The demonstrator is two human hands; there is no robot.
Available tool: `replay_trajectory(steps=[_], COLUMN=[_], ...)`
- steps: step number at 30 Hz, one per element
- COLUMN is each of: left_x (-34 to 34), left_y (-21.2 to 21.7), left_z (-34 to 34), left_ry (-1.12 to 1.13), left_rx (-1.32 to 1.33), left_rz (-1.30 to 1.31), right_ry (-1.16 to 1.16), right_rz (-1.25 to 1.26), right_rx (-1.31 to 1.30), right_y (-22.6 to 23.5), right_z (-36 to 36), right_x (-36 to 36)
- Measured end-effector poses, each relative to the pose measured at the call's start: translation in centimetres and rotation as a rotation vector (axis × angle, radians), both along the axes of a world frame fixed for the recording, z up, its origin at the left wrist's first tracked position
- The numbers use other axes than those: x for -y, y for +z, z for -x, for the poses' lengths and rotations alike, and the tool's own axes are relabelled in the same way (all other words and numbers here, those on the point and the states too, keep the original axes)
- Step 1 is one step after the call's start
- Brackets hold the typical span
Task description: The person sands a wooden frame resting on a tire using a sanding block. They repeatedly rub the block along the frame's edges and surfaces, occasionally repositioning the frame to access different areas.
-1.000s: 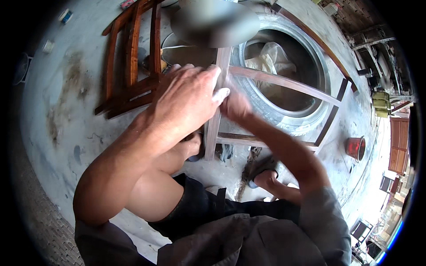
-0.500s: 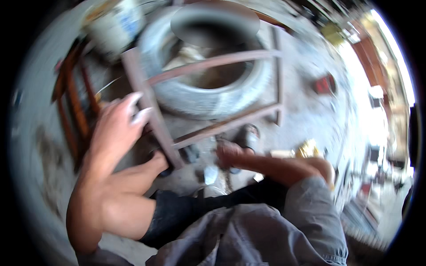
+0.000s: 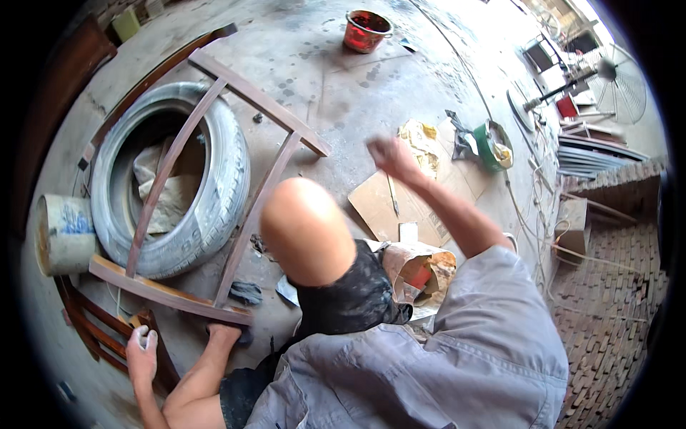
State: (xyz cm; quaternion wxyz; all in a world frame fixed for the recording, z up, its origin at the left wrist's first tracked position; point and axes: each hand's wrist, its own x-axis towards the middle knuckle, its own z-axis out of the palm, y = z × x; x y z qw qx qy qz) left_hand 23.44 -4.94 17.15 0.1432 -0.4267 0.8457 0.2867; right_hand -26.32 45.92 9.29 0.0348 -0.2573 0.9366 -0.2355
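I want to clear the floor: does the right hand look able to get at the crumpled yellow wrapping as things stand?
Probably yes: the right hand appears just beside the crumpled yellow wrapping, and nothing visible stands between them, though the hand's height is hard to judge.

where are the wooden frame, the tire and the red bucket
Wooden frame (image 3: 259, 104): head view, on the upper bar, about midway along it.
Tire (image 3: 231, 166): head view, on the outer wall, right of the opening.
Red bucket (image 3: 361, 40): head view, on the outside wall below the rim.
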Motion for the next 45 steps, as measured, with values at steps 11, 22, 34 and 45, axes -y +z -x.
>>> replay_trajectory(steps=[11, 22, 34, 45], left_x=[1.0, -6.1, -9.8, -17.2], left_y=[-0.5, 0.7, 0.0, 2.0], left_z=[2.7, 8.5, 16.6, 31.2], left_ry=[-0.032, -0.228, -0.213, 0.426], left_rx=[-0.051, -0.02, -0.461, -0.787], left_rz=[-0.005, 0.185, -0.197, -1.284], right_ry=[-0.499, -0.912, -0.201, 0.752], right_rz=[-0.61, -0.504, -0.564, 0.363], right_rx=[0.79, 0.704, 0.539, -0.357], right_y=[-18.1, -26.5, -12.0, 11.5], right_z=[-10.5, -10.8, -3.3, -4.1], right_x=[-22.1, -21.0, -16.7, 16.1])
